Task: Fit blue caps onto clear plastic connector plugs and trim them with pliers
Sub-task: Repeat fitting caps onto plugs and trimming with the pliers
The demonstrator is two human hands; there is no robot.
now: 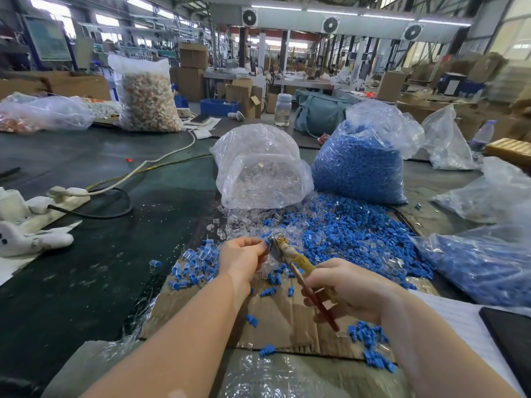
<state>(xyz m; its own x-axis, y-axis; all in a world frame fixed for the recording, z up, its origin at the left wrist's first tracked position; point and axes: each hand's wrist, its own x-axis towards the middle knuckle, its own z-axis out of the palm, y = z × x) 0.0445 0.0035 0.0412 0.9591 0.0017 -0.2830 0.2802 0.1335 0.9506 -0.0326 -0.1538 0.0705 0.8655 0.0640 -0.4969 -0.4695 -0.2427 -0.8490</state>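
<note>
- The blue-capped plug (265, 243) is pinched at the fingertips of the left hand (242, 257), held right up against the metal head of the pliers (290, 258). It's tiny and half hidden, so can't say exactly how it sits.
- Left hand fingers are curled in tight round that piece, above the cardboard sheet (275, 317).
- Right hand (349, 291) is wrapped round the pliers' handles, one yellowish taped, one red, with the red one poking out below the fingers. Can't tell if the tool's nose is closed or not.
- The two hands are a bit apart, joined only by the pliers.
- Just left of the left hand there's a little heap of capped plugs (192, 268) on the cardboard, and another small heap of blue pieces (370, 343) near the right wrist.
- Beyond the hands, loose clear plugs (244, 225) spill into a big spread of loose blue caps (350, 234).
- Behind that: a clear bag of clear plugs (258, 170) beside a bag of blue caps (359, 165), both standing on the dark counter (86, 268).
- Far left on the counter, a white power strip (60, 196) with cables.
</note>
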